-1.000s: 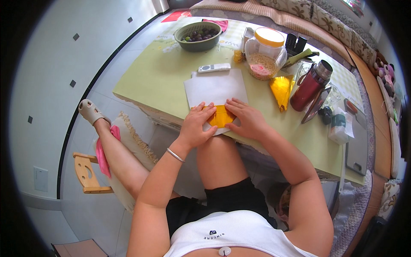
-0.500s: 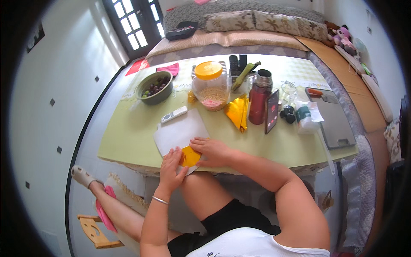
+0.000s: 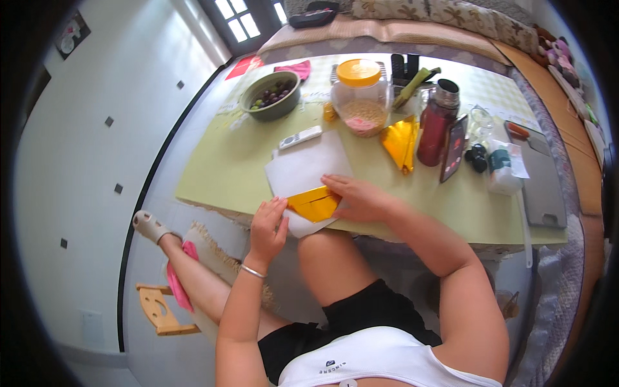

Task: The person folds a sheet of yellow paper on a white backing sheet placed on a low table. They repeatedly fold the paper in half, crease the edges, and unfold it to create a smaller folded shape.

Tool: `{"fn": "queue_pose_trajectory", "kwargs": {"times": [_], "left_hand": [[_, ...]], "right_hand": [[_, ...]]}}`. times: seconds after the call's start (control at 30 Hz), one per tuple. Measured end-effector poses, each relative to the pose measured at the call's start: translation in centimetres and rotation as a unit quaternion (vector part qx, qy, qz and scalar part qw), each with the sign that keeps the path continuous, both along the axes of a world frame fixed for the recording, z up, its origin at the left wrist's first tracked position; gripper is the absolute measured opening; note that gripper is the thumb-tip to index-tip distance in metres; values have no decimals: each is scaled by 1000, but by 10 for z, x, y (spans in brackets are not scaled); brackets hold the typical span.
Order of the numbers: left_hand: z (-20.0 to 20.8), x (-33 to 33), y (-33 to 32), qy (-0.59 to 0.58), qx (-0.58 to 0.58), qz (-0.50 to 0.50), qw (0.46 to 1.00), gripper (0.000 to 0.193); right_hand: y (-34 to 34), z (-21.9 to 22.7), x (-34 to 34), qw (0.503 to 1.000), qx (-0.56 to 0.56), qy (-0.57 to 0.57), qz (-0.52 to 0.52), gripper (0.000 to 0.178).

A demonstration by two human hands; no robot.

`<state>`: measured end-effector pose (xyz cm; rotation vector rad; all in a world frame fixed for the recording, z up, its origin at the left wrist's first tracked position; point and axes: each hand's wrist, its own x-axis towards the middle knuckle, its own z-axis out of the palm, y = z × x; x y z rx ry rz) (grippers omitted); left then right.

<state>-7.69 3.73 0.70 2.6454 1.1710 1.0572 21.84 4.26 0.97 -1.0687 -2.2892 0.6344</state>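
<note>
A folded sheet of gold foil paper (image 3: 316,205) lies on a white sheet-like mat (image 3: 309,164) at the table's front edge. It has a long straight upper edge and a slit-like fold across it. My left hand (image 3: 267,227) touches its left corner with outstretched fingers, the thumb standing apart. At its right end, the fingers of my right hand (image 3: 361,197) rest over the upper corner, and the thumb lies lower, by the right edge. Both hands look open, though the fingertips' undersides are hidden. Farther back stands a folded gold foil piece (image 3: 400,143).
Behind the mat are a white remote (image 3: 300,137), a bowl of grapes (image 3: 271,97) and a yellow-lidded jar (image 3: 361,103). To the right stand a red thermos (image 3: 438,126), a phone (image 3: 454,149), a tissue pack (image 3: 501,169) and a grey cutting board (image 3: 545,187).
My hands have moved apart, uncovering more of the gold foil, which now shows a wider shape with a straight upper edge. The whole view has shifted, with the table higher and farther right.
</note>
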Motion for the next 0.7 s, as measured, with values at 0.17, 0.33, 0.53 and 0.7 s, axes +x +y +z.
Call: {"fn": "queue_pose_trajectory", "kwargs": {"times": [0.17, 0.33, 0.53, 0.7], "left_hand": [[2, -3, 6, 1, 8, -10, 1000, 31], [7, -3, 6, 34, 34, -14, 999, 29], [27, 10, -8, 71, 23, -21, 997, 33], [23, 11, -15, 100, 42, -5, 994, 30]], "right_hand": [[1, 1, 3, 1000, 8, -8, 12, 69], [6, 3, 9, 996, 48, 4, 75, 41], [2, 8, 7, 993, 80, -32, 75, 25], [-8, 28, 4, 989, 52, -106, 89, 42]]}}
